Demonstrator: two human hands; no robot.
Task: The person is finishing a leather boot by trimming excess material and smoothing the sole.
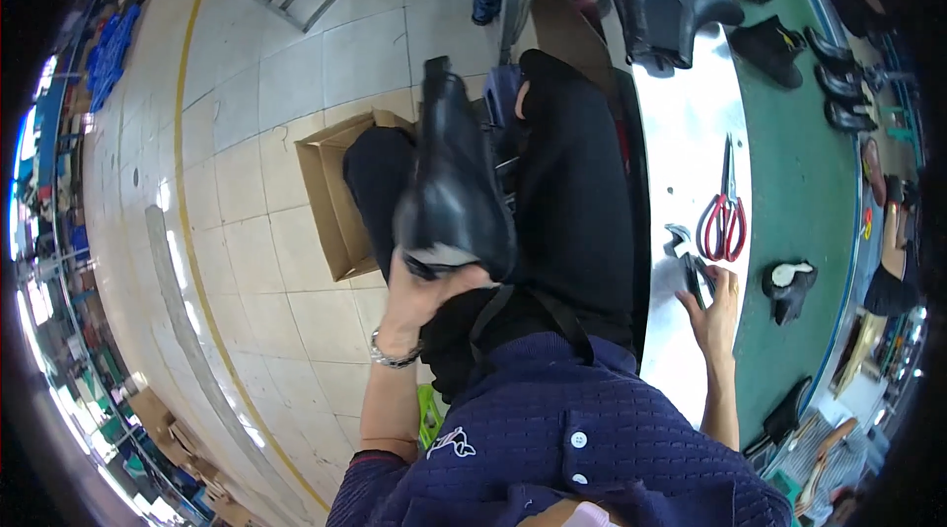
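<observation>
My left hand (426, 290) grips a black leather ankle boot (446, 182) by its near end, above my lap. A pale patch shows on the boot beside my fingers. At the right, my right hand (715, 315) is closed round the dark handles of metal-headed pincers (679, 243) on the white bench (681, 142). Part of the tool is hidden by my fingers. Just beyond that hand lie red-handled scissors (725, 226), their blades pointing away.
An open cardboard box (326, 202) stands on the tiled floor beside my left leg. Another black boot (671, 14) lies at the bench's far end. A green surface (779, 152) to the right bears several dark shoes and a small black item (789, 290) with a pale top.
</observation>
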